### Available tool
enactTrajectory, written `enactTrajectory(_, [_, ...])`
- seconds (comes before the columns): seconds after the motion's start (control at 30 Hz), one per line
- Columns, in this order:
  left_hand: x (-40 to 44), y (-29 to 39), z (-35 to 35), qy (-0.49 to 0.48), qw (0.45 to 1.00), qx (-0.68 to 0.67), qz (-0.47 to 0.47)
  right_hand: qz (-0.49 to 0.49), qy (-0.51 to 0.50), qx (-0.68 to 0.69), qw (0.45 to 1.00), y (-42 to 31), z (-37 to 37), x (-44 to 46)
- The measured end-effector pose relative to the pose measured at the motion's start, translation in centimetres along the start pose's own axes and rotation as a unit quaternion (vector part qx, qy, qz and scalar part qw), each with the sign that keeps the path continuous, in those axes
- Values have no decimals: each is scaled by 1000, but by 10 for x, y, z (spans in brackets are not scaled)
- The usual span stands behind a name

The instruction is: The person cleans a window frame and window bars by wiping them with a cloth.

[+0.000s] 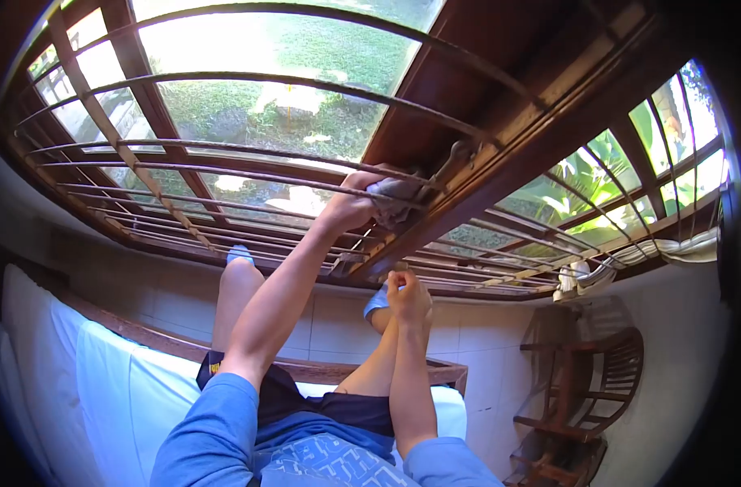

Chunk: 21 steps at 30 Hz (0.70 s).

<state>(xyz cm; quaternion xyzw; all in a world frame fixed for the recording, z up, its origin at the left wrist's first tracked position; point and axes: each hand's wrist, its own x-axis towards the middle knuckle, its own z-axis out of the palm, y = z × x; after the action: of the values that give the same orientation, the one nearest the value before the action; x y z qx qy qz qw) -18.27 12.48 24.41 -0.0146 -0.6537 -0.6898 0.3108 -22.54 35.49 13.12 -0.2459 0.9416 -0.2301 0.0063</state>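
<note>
My left hand point(350, 204) reaches up between the metal bars point(265, 81) of a window and grips a crumpled grey cloth point(399, 196). The cloth lies against the dark wooden window frame point(403, 130), close to a metal catch point(454, 158). Lower down, my right hand point(409, 296) is closed near the thick wooden post point(443, 223). Its fingertips are pressed together by a small brownish piece at the post's lower end. What they hold, if anything, I cannot make out.
Horizontal bars cross the whole window. A white-covered bed point(110, 381) with a wooden edge point(460, 375) is beneath me. Wooden chairs point(581, 381) stand at the right on the tiled floor point(492, 349). A tied pale curtain point(594, 277) hangs on the right window.
</note>
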Motion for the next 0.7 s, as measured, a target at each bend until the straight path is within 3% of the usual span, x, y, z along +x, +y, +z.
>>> enactTrajectory(0.07, [5,-2,2,4,999,-15,34,0,-2,-6,1000,5,-3,2])
enactTrajectory(0.23, [6,5,-6,19,999,-10,-46,12,-16,8,1000,10,-10,2])
enactTrajectory(0.37, [18,6,-8,7,975,-208,-75,44,-23,-19,999,7,-17,4])
enactTrajectory(0.53, [23,4,-1,-35,925,-356,-125,57,-34,-20,998,6,-16,7])
enactTrajectory(0.7, [26,1,-23,-118,958,-235,-118,52,-35,-29,998,-1,-15,8])
